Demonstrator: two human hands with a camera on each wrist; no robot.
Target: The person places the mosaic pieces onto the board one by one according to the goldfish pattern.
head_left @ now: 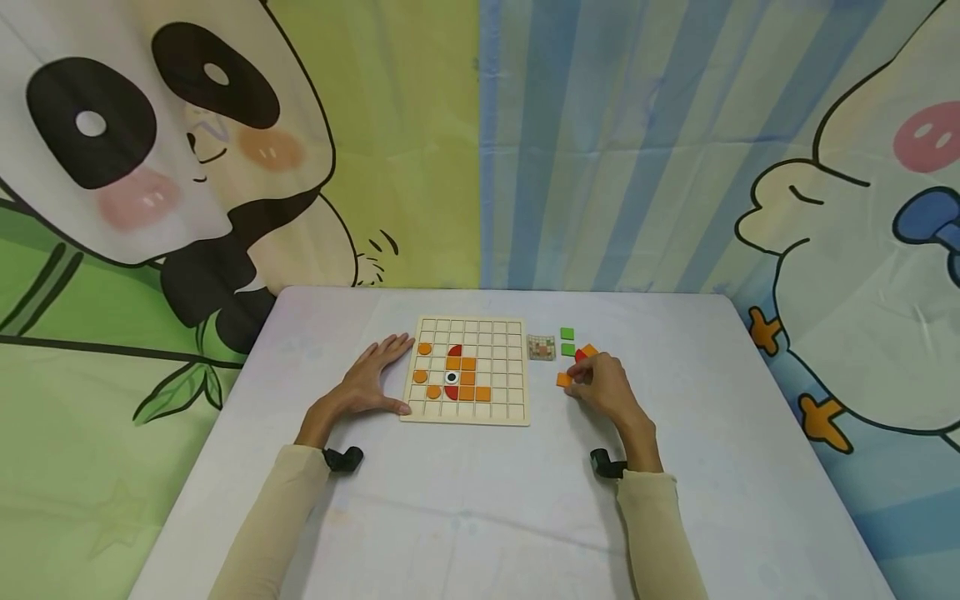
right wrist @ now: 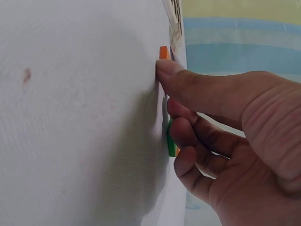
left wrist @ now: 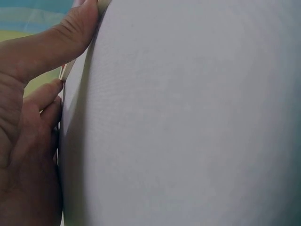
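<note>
A pale square grid board (head_left: 501, 417) lies on the table. My left hand (head_left: 367, 379) is spread along its left side, thumb at the lower corner and fingertips near the upper edge. On the board are orange square tiles (head_left: 467, 378), orange discs (head_left: 421, 377), two red quarter-round pieces (head_left: 455, 351) and an eye tile (head_left: 452, 377). Right of the board, my right hand (head_left: 603, 385) pinches an orange square tile (head_left: 563, 380) low at the tabletop. In the right wrist view the thumb covers part of that tile (right wrist: 163, 52), and the other fingers curl behind it.
A small patterned card (head_left: 542, 347) lies against the board's right side. Two green square tiles (head_left: 567, 333) are beyond the right hand, with a red piece (head_left: 580, 355) and an orange piece (head_left: 590, 350) partly hidden by it. A cartoon-printed cloth (head_left: 600, 150) hangs behind the white table (head_left: 480, 517).
</note>
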